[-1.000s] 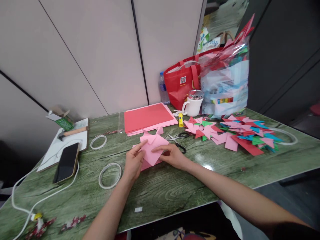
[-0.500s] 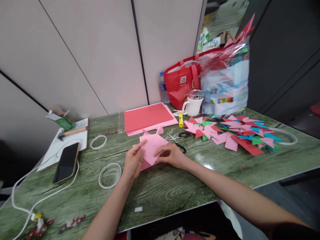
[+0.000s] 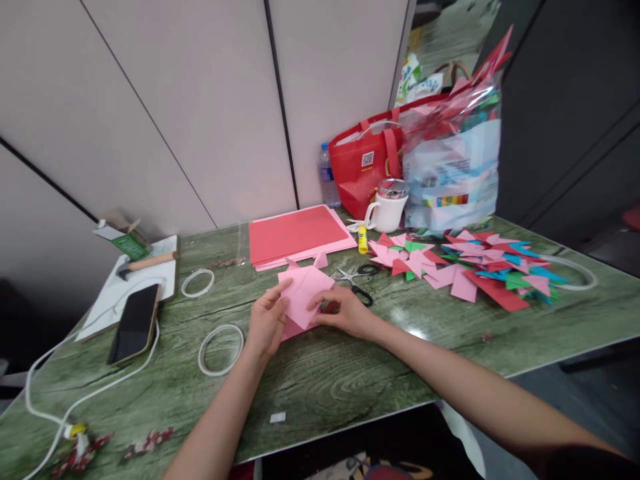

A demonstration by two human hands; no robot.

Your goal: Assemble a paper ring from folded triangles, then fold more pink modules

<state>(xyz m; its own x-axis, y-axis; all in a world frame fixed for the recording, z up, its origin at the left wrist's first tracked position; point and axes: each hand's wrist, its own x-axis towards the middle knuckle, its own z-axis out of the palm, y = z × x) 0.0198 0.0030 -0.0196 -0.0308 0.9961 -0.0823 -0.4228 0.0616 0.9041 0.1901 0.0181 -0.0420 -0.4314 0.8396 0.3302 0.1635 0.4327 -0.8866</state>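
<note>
A folded piece of pink paper (image 3: 306, 293) is held between my hands above the green table, with more pink paper under it. My left hand (image 3: 269, 319) pinches its left edge between thumb and fingers. At the lower right edge, the thumb and fingers of my right hand (image 3: 345, 312) are closed on the same paper. Pointed pink flaps (image 3: 320, 261) show just beyond it. Black-handled scissors (image 3: 361, 279) lie to the right of the paper, near my right hand. Behind it rests a stack of red and pink sheets (image 3: 300, 233).
Folded coloured paper pieces (image 3: 493, 263) are heaped on the right. A yellow glue stick (image 3: 362, 240), a white mug (image 3: 389, 208) and a red bag (image 3: 360, 170) stand at the back. White rings (image 3: 221, 350), a phone (image 3: 134, 325) and a hammer (image 3: 147, 264) lie on the left.
Both hands keep their grip on the pink paper, which stays in nearly the same place. The whole view has shifted very slightly.
</note>
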